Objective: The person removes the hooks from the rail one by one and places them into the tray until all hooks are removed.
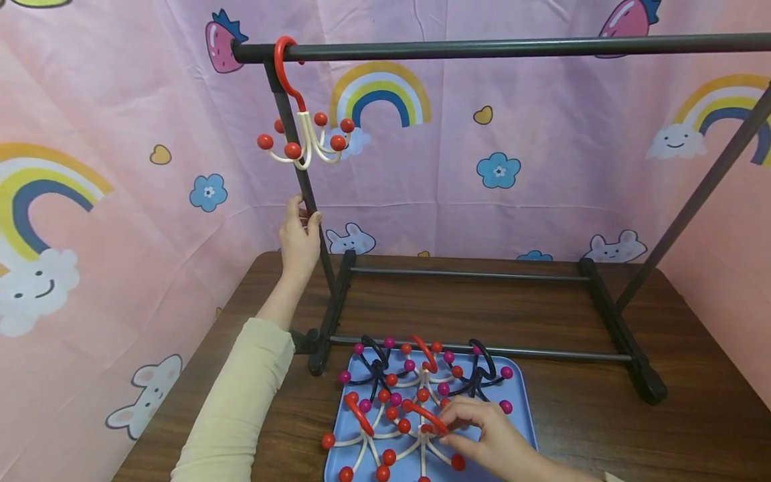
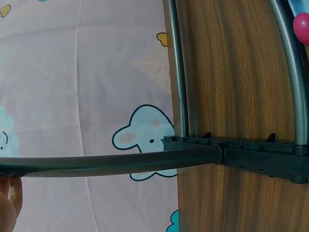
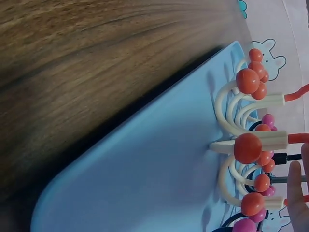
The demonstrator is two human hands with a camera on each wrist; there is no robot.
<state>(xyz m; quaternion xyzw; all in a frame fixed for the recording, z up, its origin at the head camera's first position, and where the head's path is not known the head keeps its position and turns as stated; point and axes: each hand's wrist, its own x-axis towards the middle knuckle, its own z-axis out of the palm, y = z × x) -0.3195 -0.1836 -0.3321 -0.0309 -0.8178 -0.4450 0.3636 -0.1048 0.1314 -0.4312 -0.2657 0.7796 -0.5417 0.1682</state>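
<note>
My left hand (image 1: 299, 246) grips the left upright pole (image 1: 322, 241) of a dark metal clothes rack, thumb in front. Above it, a white hanger hook with red ball tips (image 1: 306, 155) hangs by its red hook from the top bar (image 1: 458, 49). With thumb and fingers, my right hand (image 1: 490, 435) pinches the red hook of another white, red-balled hanger hook (image 1: 423, 447) over the blue tray (image 1: 523, 418). Beside it are two more of that kind, one at the left (image 1: 365, 436) and one behind (image 1: 424, 378). Two black ones with magenta balls (image 1: 377, 371) lie there too.
The rack's base has a left foot (image 1: 333, 314), a right foot (image 1: 626, 338) and two crossbars; the front crossbar (image 1: 566, 353) runs just behind the tray. A wooden table (image 1: 470, 308) carries everything. Printed pink cloth (image 1: 421, 201) surrounds it at the back and sides.
</note>
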